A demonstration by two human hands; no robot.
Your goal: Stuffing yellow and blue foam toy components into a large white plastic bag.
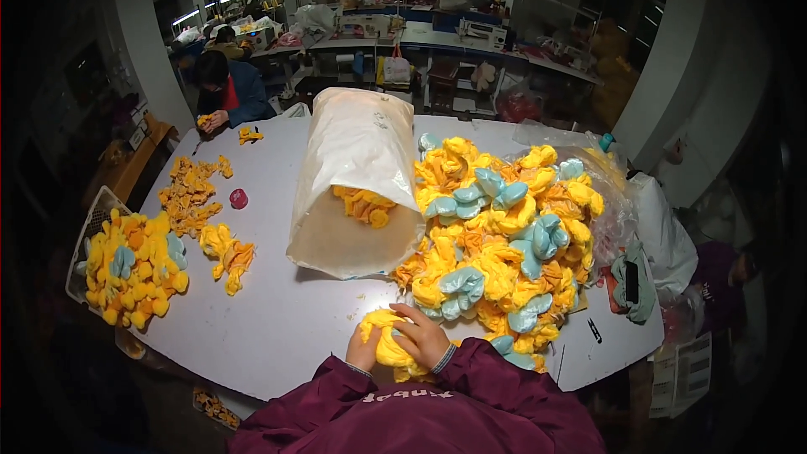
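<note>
Both my hands are on a yellow fabric plush piece point(389, 351), unstuffed-looking and crumpled, at the near edge of the table. My left hand point(362, 351) closes on its left side. From the right, my right hand point(426, 340) grips it, fingers curled over the top. A little pale blue shows between the hands. Just right of them rises a large heap of similar yellow and pale blue plush pieces point(496, 244). Beyond my hands lies a white sack point(357, 147) on its side, its mouth toward me, with some orange-yellow pieces point(366, 206) inside.
Leftward on the white table point(277, 319) are loose orange pieces point(189, 193), a red round object point(239, 198) and a basket point(77, 273) of fluffy yellow plush pieces. Small snips point(595, 330) lie at right. A co-worker point(231, 92) handles a piece at the far left corner; sewing machines stand behind.
</note>
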